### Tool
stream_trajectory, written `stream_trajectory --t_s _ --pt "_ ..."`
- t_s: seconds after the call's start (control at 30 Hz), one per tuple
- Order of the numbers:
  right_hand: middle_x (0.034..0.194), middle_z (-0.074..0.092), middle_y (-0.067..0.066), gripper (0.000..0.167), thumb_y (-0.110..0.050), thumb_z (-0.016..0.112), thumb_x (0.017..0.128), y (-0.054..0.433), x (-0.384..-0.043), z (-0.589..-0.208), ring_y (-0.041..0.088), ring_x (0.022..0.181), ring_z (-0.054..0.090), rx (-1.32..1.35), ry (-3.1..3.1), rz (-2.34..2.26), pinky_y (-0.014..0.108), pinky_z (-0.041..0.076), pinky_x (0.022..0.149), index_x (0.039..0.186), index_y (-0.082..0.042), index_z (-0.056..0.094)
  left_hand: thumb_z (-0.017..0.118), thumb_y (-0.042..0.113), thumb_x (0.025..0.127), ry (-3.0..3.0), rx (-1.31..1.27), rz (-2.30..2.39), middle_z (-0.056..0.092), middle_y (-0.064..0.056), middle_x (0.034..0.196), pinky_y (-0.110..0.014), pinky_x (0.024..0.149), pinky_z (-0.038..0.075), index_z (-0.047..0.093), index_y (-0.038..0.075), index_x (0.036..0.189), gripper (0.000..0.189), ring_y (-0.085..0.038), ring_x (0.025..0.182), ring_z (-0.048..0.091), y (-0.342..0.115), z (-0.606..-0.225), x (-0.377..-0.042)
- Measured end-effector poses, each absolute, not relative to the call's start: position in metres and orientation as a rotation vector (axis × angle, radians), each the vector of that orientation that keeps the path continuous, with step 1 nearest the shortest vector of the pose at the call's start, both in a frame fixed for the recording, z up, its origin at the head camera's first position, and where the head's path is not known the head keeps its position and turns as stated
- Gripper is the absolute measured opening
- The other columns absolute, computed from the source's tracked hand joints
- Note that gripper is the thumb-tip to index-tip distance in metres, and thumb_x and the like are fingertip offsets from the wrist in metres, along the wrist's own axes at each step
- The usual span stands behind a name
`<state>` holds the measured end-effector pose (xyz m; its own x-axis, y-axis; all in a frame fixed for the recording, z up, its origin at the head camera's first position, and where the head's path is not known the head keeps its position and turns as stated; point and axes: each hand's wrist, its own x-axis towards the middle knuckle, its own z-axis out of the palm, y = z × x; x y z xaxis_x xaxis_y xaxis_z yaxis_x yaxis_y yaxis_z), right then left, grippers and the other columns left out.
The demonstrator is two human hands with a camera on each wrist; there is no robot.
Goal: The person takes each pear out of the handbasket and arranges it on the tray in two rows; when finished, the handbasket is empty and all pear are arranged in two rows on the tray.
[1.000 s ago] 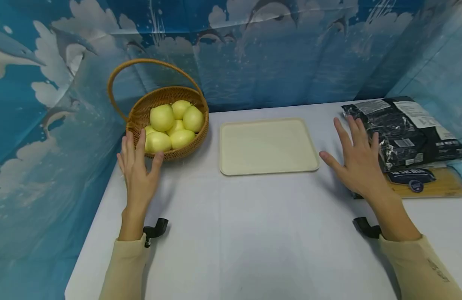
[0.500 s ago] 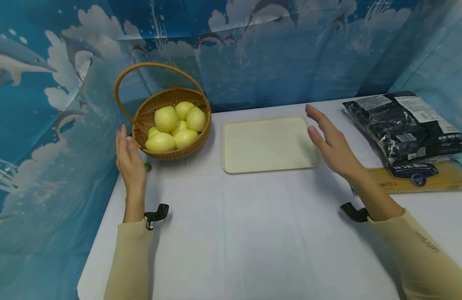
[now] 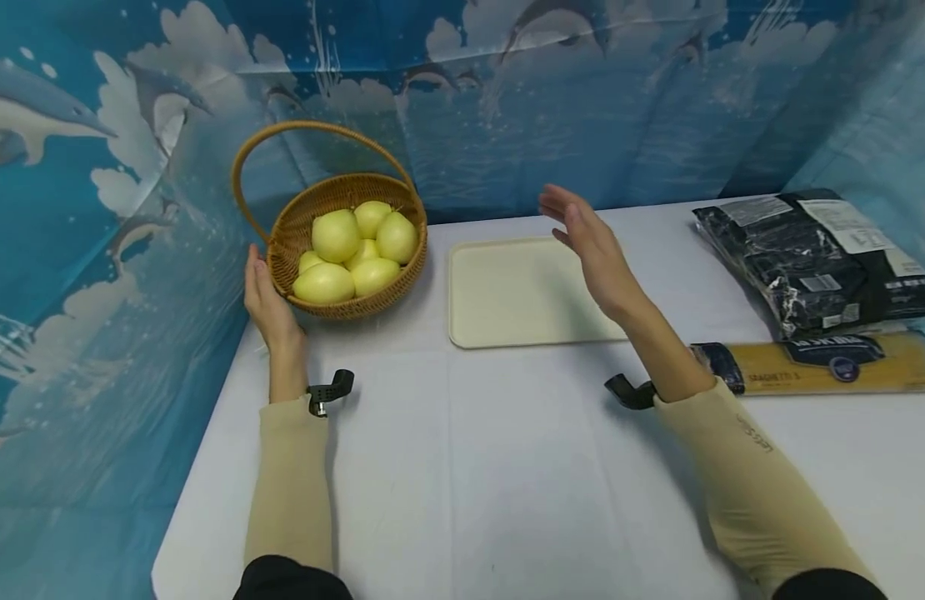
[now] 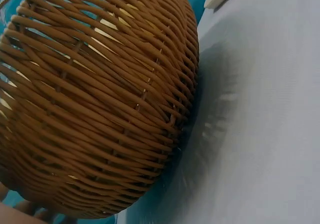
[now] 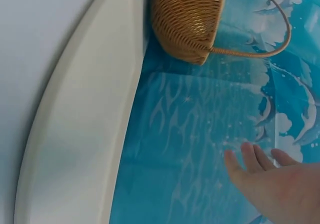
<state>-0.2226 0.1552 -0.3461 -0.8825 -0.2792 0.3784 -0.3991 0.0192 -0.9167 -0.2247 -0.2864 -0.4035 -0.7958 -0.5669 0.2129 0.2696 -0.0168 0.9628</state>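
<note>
Basket [image 3: 350, 310] of yellow-green fruit [image 3: 335, 237] sat at the table's [image 3: 522, 458] back left, near a cream tray [image 3: 522, 292]. The left hand [image 3: 273, 304] was at its left side, fingers fairly straight, contact unclear; the right hand [image 3: 596, 258] hovered above the tray, fingers loosely extended, slightly apart.

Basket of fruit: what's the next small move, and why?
I'd likely bring the right hand across to the right side of the basket: the left hand is at its left side, while the right hand hangs empty by the tray.
</note>
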Motion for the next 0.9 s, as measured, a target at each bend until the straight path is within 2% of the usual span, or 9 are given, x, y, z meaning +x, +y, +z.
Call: stream_trajectory --t_s 0.2,0.3,0.47,0.8,0.9 --pt "0.160 0.047 0.017 0.075 -0.058 0.040 0.110 0.124 -0.229 -0.349 0.034 0.152 0.041 0.697 -1.952 2.280 0.057 0.026 0.128 0.161 -0.004 0.040 0.040 0.024 0.112 -1.513 0.275 -1.979 0.043 0.005 0.166 -0.027 0.127 0.029 0.047 0.017 0.160 0.049 -0.008 0.154 0.037 -0.286 -0.412 -0.230" --pt "0.158 0.049 0.020 0.074 -0.057 0.038 0.111 0.113 -0.231 -0.351 0.037 0.150 0.042 0.705 -1.894 2.319 0.059 0.028 0.127 0.160 -0.002 0.041 0.036 0.018 0.111 -1.527 0.274 -1.954 0.042 0.003 0.166 -0.025 0.127 0.027 0.046 0.014 0.160 0.050 -0.009 0.155 0.035 -0.281 -0.416 -0.230" --pt "0.158 0.049 0.021 0.074 -0.058 0.033 0.111 0.105 -0.232 -0.354 0.040 0.150 0.041 0.726 -1.911 2.309 0.055 0.032 0.126 0.160 -0.003 0.042 0.034 0.012 0.109 -1.568 0.271 -1.881 0.044 0.004 0.165 -0.019 0.124 0.028 0.047 0.015 0.160 0.053 -0.006 0.154 0.034 -0.273 -0.419 -0.231" --pt "0.158 0.052 0.016 0.066 -0.052 0.029 0.114 0.092 -0.233 -0.362 0.034 0.150 0.045 0.694 -2.031 2.308 0.050 0.037 0.124 0.161 -0.009 0.042 0.038 0.013 0.110 -1.546 0.260 -1.824 0.046 0.004 0.164 -0.017 0.122 0.030 0.048 0.014 0.159 0.051 -0.007 0.153 0.036 -0.267 -0.426 -0.232" --pt "0.157 0.052 0.016 0.064 -0.049 0.028 0.115 0.086 -0.234 -0.362 0.034 0.150 0.045 0.712 -2.064 2.308 0.050 0.038 0.124 0.159 -0.007 0.044 0.038 0.014 0.110 -1.534 0.257 -1.821 0.045 0.003 0.165 -0.017 0.122 0.029 0.046 0.013 0.160 0.051 -0.007 0.154 0.035 -0.267 -0.428 -0.232"
